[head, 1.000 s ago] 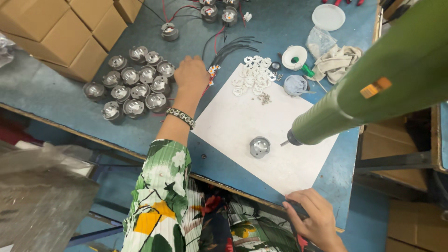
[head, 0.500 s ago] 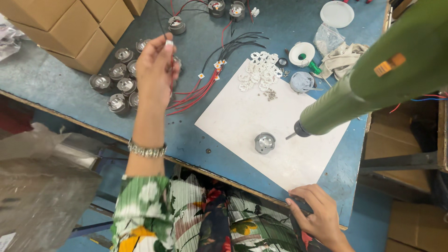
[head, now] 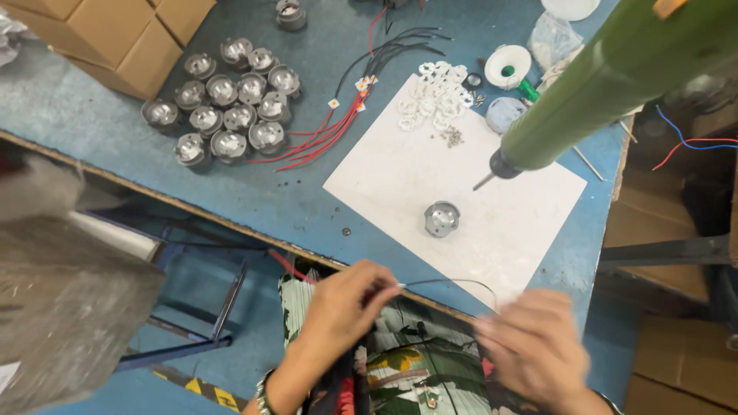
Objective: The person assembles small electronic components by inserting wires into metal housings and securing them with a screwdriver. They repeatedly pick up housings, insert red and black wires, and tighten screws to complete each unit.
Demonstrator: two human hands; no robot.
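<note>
My left hand is below the table's front edge, over my lap, with its fingers pinched on a thin wire. The wire arcs to the right and reaches the fingers of my right hand. That hand is blurred by motion, so its grip is unclear. On the white sheet above my hands stands one round metal housing. A green powered screwdriver hangs over the sheet, and its bit is just above and to the right of the housing.
Several round metal housings are clustered on the blue table at the left. Beside them lie red wires, then white rings, small screws and a white tape roll. Cardboard boxes stand at the back left.
My left hand lifted from the housings at the far left and drew back to my lap with a wire. My right hand rose from the lower edge to meet it.
</note>
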